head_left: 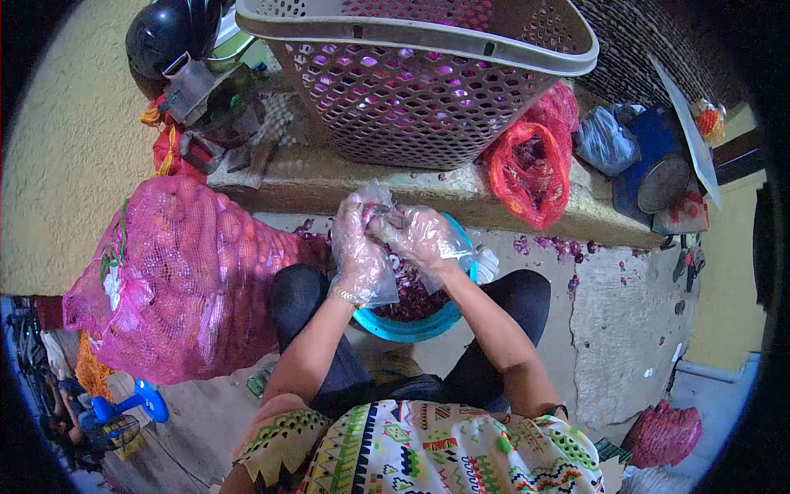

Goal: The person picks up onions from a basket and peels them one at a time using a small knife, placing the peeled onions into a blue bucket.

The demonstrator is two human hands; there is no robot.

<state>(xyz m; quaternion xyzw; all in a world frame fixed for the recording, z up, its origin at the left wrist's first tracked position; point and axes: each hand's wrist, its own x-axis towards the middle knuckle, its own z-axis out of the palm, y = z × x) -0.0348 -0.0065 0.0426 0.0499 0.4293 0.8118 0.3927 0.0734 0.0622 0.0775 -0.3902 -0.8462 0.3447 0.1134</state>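
Both hands wear clear plastic gloves and meet above a teal basin point(403, 332) of purple onion skins point(409, 300). My left hand point(360, 239) is closed around a small purplish onion point(380, 216), mostly covered by the fingers. Pressed close against it, my right hand point(424, 236) has its fingers curled inward; whatever they grip is hidden by the fingers and glove glare. A large pink mesh sack point(193, 280) packed with onions leans beside my left knee.
A tall perforated basket point(411, 103) with purple onions inside stands on the concrete ledge point(304, 193) ahead. Right of it sit a red mesh bag point(535, 177) and a blue container point(654, 169). Loose skins litter the floor point(613, 321). A blue fan point(136, 403) is at lower left.
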